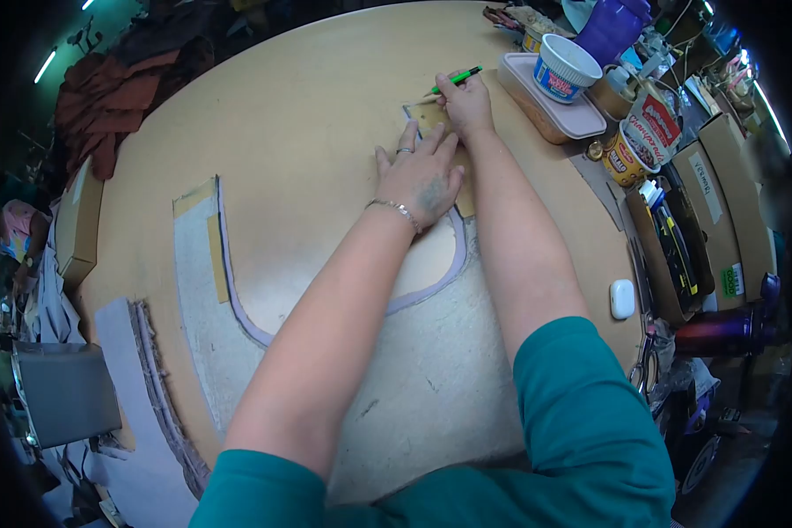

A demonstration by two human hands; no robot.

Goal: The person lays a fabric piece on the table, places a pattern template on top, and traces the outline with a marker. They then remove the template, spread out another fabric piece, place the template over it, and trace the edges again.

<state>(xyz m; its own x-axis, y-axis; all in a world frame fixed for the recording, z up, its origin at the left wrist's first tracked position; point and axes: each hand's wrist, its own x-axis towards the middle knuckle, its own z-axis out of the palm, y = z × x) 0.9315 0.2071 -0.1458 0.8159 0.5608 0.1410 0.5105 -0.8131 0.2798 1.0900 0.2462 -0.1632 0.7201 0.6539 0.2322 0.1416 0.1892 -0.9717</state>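
A large grey pattern piece (440, 378) with a deep U-shaped cut-out lies on the tabletop (326, 79), and a strip of lavender fabric (459, 255) shows along its curved inner edge. Tan patches such as this one (217, 255) cover parts of its two arms. My left hand (422, 176), wearing a ring and a bracelet, rests with fingers spread across the upper end of the right arm. Just beyond it, my right hand (468, 106) grips a green pencil (460, 77), its point near that end's top edge. The pattern's lower part runs under my forearms.
At right stand a lidded plastic box (537, 101), a white tub (566, 69), a yellow cup (627, 157) and a box of pens (669, 238). A white case (622, 299) and scissors (645, 363) lie at the right edge. Lavender fabric (136, 396) lies left.
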